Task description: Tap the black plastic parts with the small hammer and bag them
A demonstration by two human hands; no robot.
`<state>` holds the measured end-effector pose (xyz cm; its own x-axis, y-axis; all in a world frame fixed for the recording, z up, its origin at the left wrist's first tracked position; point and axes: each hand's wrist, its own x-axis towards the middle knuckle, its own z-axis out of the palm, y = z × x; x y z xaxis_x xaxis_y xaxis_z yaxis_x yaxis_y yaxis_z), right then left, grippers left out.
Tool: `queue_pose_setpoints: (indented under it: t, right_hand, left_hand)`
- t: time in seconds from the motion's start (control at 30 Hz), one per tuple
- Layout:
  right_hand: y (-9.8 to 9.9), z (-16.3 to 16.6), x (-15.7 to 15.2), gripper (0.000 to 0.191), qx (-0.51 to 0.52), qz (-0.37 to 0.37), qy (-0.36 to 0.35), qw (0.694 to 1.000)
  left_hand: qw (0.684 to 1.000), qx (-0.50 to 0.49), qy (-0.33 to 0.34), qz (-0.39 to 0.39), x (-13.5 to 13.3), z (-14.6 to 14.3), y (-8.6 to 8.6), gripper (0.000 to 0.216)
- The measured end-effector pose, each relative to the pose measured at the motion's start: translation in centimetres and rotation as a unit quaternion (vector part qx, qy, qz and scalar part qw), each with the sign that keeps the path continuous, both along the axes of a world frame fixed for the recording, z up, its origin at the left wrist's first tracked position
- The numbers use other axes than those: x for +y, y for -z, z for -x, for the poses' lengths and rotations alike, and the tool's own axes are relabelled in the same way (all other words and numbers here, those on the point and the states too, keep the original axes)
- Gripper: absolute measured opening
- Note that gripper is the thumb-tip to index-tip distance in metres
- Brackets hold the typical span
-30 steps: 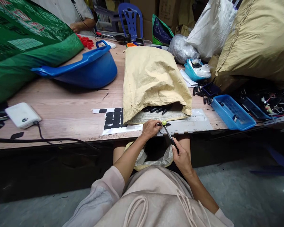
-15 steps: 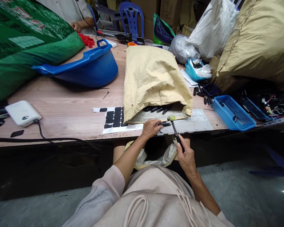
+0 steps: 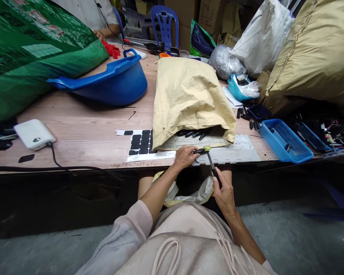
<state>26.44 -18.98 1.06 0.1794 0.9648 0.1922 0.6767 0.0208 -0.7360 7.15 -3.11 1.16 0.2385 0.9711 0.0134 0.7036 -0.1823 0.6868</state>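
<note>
At the table's front edge, my left hand (image 3: 185, 156) pinches a small black elongated part (image 3: 200, 151); its exact kind is too small to tell. My right hand (image 3: 224, 192) is wrapped round the black handle of a small hammer (image 3: 212, 164). The hammer's yellow-green face is at the right end of the black part, seemingly touching it. Under them lies a flat grey board (image 3: 237, 152). Just behind is a tan woven sack (image 3: 192, 91), its mouth facing me, with several black pieces (image 3: 193, 133) inside.
An open sack (image 3: 199, 193) lies between my knees. To the left are a sheet of black stickers (image 3: 140, 142), a white box (image 3: 34, 133) with a cable and a blue basin (image 3: 111, 84). A blue basket (image 3: 285, 139) stands right. Across the table, another person's hand (image 3: 100, 34) shows.
The hammer head has come down from above the board onto the end of the black part. My left hand keeps its pinch. The whole view has shifted slightly.
</note>
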Motion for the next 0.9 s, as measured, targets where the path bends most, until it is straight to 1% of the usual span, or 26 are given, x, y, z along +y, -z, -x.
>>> queue_pose_setpoints:
  t: [0.13, 0.23, 0.37, 0.47, 0.53, 0.6, 0.7, 0.77, 0.8, 0.83, 0.9]
  right_hand:
    - [0.3, 0.5, 0.0, 0.05, 0.023, -0.007, -0.02, 1.0]
    - [0.9, 0.6, 0.1, 0.049, 0.044, 0.01, -0.021, 0.999]
    - [1.9, -0.7, 0.6, 0.054, 0.101, 0.035, 0.005, 0.994]
    - [2.6, -2.6, 1.1, 0.057, 0.184, 0.055, 0.045, 0.98]
    - [2.9, -3.8, 1.4, 0.057, 0.264, 0.087, 0.063, 0.958]
    - [3.1, -4.8, 1.7, 0.058, 0.353, 0.123, 0.051, 0.926]
    - [3.4, -6.0, 2.0, 0.057, 0.473, 0.17, 0.023, 0.864]
    - [3.7, -6.5, 2.1, 0.054, 0.533, 0.193, 0.004, 0.824]
    - [3.9, -6.8, 2.2, 0.051, 0.553, 0.2, -0.006, 0.809]
    - [4.1, -7.0, 2.2, 0.05, 0.567, 0.203, -0.014, 0.798]
    - [4.4, -7.4, 2.3, 0.048, 0.582, 0.202, -0.026, 0.787]
  left_hand:
    - [1.0, -0.009, 0.001, -0.003, -0.1, 0.0, 0.0, 0.022]
    - [1.0, -0.017, -0.001, -0.005, -0.1, 0.0, 0.0, 0.021]
    - [1.0, -0.016, 0.006, -0.012, -0.1, 0.0, 0.0, 0.022]
    - [1.0, -0.017, 0.004, -0.008, -0.1, 0.1, 0.0, 0.021]
    - [1.0, -0.019, 0.005, -0.008, -0.1, 0.1, 0.0, 0.02]
    - [1.0, -0.019, 0.007, -0.013, -0.1, 0.2, 0.0, 0.021]
    - [1.0, -0.011, 0.014, -0.024, -0.1, 0.3, 0.0, 0.026]
    - [0.999, -0.001, 0.019, -0.028, -0.1, 0.3, 0.0, 0.031]
    - [0.999, 0.005, 0.022, -0.03, -0.1, 0.4, 0.0, 0.033]
    - [0.999, 0.012, 0.023, -0.032, -0.1, 0.4, 0.0, 0.034]
    - [0.999, 0.025, 0.026, -0.037, -0.1, 0.5, 0.0, 0.038]
